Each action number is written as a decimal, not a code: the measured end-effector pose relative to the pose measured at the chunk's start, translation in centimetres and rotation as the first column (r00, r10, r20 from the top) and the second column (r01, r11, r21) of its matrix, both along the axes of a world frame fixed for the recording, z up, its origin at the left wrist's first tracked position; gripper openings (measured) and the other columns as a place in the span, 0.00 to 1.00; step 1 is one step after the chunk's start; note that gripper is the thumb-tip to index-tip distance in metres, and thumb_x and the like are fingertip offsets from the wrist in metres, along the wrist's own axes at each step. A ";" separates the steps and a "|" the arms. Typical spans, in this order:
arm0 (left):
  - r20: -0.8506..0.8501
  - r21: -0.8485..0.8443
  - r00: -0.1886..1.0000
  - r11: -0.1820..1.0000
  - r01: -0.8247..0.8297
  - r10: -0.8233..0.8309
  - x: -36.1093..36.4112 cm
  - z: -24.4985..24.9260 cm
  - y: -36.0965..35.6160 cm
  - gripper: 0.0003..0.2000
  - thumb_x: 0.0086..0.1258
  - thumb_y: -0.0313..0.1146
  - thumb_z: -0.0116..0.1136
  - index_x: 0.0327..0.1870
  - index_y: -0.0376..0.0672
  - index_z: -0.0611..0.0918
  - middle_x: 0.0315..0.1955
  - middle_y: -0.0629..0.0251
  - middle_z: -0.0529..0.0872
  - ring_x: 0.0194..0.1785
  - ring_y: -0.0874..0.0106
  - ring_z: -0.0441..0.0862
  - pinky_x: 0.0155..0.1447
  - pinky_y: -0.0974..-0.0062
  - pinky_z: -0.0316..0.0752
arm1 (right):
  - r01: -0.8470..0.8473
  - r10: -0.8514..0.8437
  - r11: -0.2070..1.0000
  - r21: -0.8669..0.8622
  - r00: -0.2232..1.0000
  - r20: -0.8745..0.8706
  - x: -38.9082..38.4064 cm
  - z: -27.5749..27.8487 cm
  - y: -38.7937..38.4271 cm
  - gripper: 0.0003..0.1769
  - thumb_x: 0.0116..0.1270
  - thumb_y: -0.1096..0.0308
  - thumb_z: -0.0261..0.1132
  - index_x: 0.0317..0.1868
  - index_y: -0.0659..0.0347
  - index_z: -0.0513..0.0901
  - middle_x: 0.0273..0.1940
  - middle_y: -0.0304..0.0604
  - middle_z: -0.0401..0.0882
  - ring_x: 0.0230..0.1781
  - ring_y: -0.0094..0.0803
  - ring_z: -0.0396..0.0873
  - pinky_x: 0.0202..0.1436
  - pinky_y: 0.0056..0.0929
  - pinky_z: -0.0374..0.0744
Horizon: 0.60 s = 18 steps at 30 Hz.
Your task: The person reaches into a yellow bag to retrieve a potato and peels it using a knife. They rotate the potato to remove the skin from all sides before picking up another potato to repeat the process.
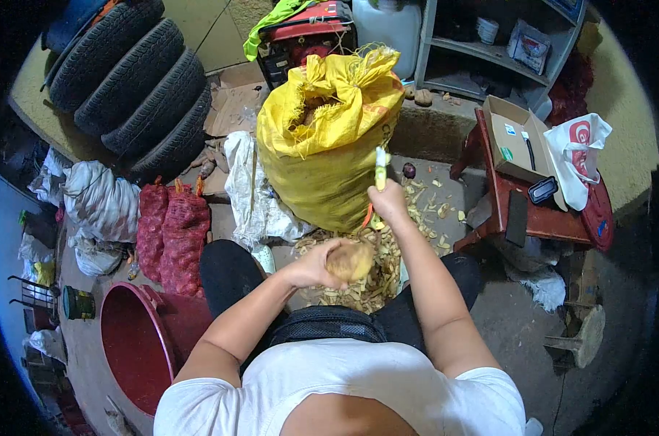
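Observation:
My left hand (311,267) is wrapped round a potato (350,261), slightly blurred, above the peelings between my knees. My right hand (389,201) is raised farther forward and grips a peeler (381,168), its light head pointing away from me. The two hands are apart, and the peeler does not touch the potato. Below them a heap of potato peelings (362,296) covers the floor. Just ahead stands a large yellow sack (315,178), its top partly open with brownish contents visible inside.
At my left are a red tub (137,349), red net bags (180,240) and a white sack (100,200). Several tires (151,83) lean on the back wall. To the right, a red stool (547,224) bears a cardboard box (515,138) and a white bag (576,156).

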<state>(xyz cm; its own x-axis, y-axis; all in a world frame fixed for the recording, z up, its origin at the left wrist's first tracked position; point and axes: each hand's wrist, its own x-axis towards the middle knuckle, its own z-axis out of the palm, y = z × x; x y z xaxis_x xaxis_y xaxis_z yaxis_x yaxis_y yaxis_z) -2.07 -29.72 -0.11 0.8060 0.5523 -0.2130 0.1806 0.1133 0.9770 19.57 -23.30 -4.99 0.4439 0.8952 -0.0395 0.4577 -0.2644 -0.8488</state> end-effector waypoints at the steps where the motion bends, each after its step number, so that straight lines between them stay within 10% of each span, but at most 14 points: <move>1: -0.004 -0.003 1.000 1.000 0.003 -0.003 -0.1 0.3 -0.2 0.39 0.39 0.25 0.73 0.57 0.35 0.67 0.48 0.64 0.75 0.53 0.74 0.71 0.59 0.78 0.64 | -0.002 0.002 1.000 0.009 1.000 0.014 0.8 -1.8 0.8 0.19 0.50 0.60 0.62 0.30 0.72 0.78 0.29 0.63 0.78 0.34 0.54 0.78 0.40 0.42 0.75; 8: -0.067 -0.144 0.956 0.945 -0.292 0.286 -2.4 -0.9 1.3 0.46 0.35 0.32 0.77 0.60 0.36 0.63 0.52 0.59 0.72 0.58 0.66 0.68 0.66 0.69 0.59 | -0.025 0.016 0.999 -0.030 0.964 -0.265 1.1 -0.9 0.3 0.15 0.54 0.63 0.63 0.33 0.70 0.79 0.26 0.48 0.79 0.26 0.36 0.78 0.34 0.34 0.75; 12: -0.125 -0.160 0.909 0.896 -0.413 0.397 -3.8 1.3 2.4 0.36 0.44 0.27 0.73 0.55 0.35 0.65 0.48 0.60 0.75 0.51 0.70 0.74 0.57 0.72 0.70 | -0.468 0.424 0.882 0.057 0.735 -0.529 0.5 -0.3 -0.9 0.12 0.61 0.63 0.61 0.35 0.64 0.80 0.30 0.35 0.78 0.24 0.23 0.71 0.27 0.24 0.70; 18: -0.205 0.378 0.902 0.881 -0.285 0.380 -3.9 2.5 3.7 0.37 0.37 0.31 0.77 0.52 0.31 0.69 0.45 0.56 0.77 0.50 0.68 0.75 0.56 0.75 0.69 | -0.741 0.429 0.665 0.093 0.277 -0.860 -3.3 3.4 -4.5 0.16 0.62 0.53 0.62 0.33 0.60 0.78 0.13 0.30 0.66 0.09 0.17 0.61 0.12 0.17 0.59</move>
